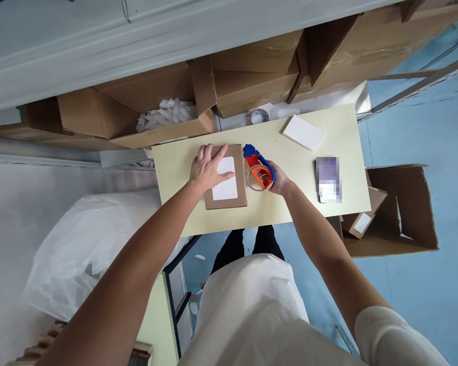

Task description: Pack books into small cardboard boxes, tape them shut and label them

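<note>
On the pale yellow table (290, 206) lies a small cardboard box (227, 202) with a white label (229, 187) on top. My left hand (208, 170) rests spread over the box's left part, its thumb reaching onto the label. Just right of the box, my right hand (278, 179) grips a blue and red tape dispenser (256, 157) with a roll of clear tape in it. The head of the dispenser is close to the box's right edge; whether they touch, I cannot tell.
A stack of white labels (303, 132) and a blurred purple-and-white item (327, 178) lie to the right. Tape rolls (259, 116) sit behind the table. Open cartons (137, 112) line the shelf. Another carton (412, 208) holds boxes at right. A plastic bag (87, 244) bulges at left.
</note>
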`<move>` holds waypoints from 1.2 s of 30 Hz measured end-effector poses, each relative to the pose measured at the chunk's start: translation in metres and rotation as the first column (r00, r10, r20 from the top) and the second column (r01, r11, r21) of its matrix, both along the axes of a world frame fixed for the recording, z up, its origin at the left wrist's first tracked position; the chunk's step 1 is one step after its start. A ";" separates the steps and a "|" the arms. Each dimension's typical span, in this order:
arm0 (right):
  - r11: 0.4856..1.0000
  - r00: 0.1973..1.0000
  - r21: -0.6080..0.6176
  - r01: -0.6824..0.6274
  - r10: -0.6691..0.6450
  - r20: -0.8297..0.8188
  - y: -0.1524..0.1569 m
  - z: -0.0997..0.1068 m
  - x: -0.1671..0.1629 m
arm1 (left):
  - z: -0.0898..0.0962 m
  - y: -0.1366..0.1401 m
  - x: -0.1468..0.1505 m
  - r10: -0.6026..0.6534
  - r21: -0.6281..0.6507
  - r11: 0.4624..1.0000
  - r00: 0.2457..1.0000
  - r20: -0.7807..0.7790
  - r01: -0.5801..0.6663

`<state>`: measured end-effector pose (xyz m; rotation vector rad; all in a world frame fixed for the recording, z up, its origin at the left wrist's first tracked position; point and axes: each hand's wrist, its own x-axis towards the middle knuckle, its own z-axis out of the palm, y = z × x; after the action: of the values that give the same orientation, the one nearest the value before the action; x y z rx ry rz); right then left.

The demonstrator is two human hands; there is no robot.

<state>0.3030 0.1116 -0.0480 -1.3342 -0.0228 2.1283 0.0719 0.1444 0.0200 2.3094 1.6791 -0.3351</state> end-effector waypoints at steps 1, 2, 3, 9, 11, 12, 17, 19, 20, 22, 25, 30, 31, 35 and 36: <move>1.000 1.000 0.002 0.011 -0.011 0.000 -0.008 0.000 0.000 | 0.001 -0.001 0.001 0.007 -0.011 1.000 1.000 -0.012 -0.008; 1.000 1.000 -0.002 0.021 -0.021 0.001 -0.018 0.001 0.001 | 0.002 -0.001 0.001 0.011 -0.021 1.000 1.000 -0.020 -0.012; 1.000 1.000 -0.016 0.027 -0.027 0.000 -0.031 0.001 0.002 | 0.003 -0.002 0.001 0.014 -0.028 0.999 1.000 -0.025 -0.014; 0.993 0.993 -0.067 0.101 -0.096 0.071 -0.134 0.009 -0.005 | 0.004 -0.001 0.000 0.012 -0.031 0.999 1.000 0.010 -0.011; 0.987 0.982 -0.048 0.152 -0.146 0.117 -0.158 0.014 -0.017 | 0.004 -0.001 0.000 0.007 -0.029 1.000 1.000 0.026 -0.006; 0.985 0.978 -0.041 0.166 -0.159 0.134 -0.166 0.017 -0.023 | 0.004 -0.001 0.000 0.012 -0.026 1.000 0.999 0.032 -0.011; 0.984 0.968 0.014 0.176 -0.176 0.180 -0.155 0.030 -0.035 | 0.005 -0.012 -0.001 0.218 -0.009 0.976 0.974 0.058 -0.218; 0.983 0.965 0.046 0.178 -0.184 0.185 -0.133 0.034 -0.030 | 0.006 -0.023 -0.008 0.340 -0.029 0.940 0.939 0.053 -0.339; 0.981 0.964 0.052 0.189 -0.195 0.180 -0.119 0.036 -0.026 | 0.007 -0.030 -0.013 0.380 -0.047 0.925 0.924 0.046 -0.378; 0.975 0.963 0.037 0.219 -0.222 0.152 -0.089 0.039 -0.018 | 0.010 -0.045 -0.025 0.417 -0.082 0.907 0.909 0.024 -0.413; 0.981 0.976 -0.025 0.191 -0.187 0.116 -0.046 0.042 -0.011 | 0.015 -0.060 -0.042 0.384 -0.044 0.922 0.923 -0.016 -0.384; 0.998 0.997 -0.064 0.027 -0.022 0.080 -0.015 0.039 -0.009 | 0.017 -0.046 -0.049 0.009 0.019 1.000 1.000 -0.009 -0.009; 0.998 0.998 -0.061 0.018 -0.014 0.067 -0.016 0.037 -0.010 | 0.015 -0.041 -0.048 -0.010 0.004 1.000 1.000 -0.010 0.010; 0.997 0.997 -0.067 0.032 -0.027 0.068 -0.030 0.024 -0.007 | 0.012 -0.035 -0.045 0.017 -0.031 0.999 1.000 -0.014 -0.017; 0.998 0.995 -0.052 0.041 -0.036 0.089 -0.036 0.021 -0.005 | 0.012 -0.035 -0.044 0.014 -0.039 0.999 1.000 -0.013 -0.015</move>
<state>0.2979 0.0755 -0.0272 -1.4477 0.0243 2.0505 0.0274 0.1091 0.0323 2.2712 1.6793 -0.3766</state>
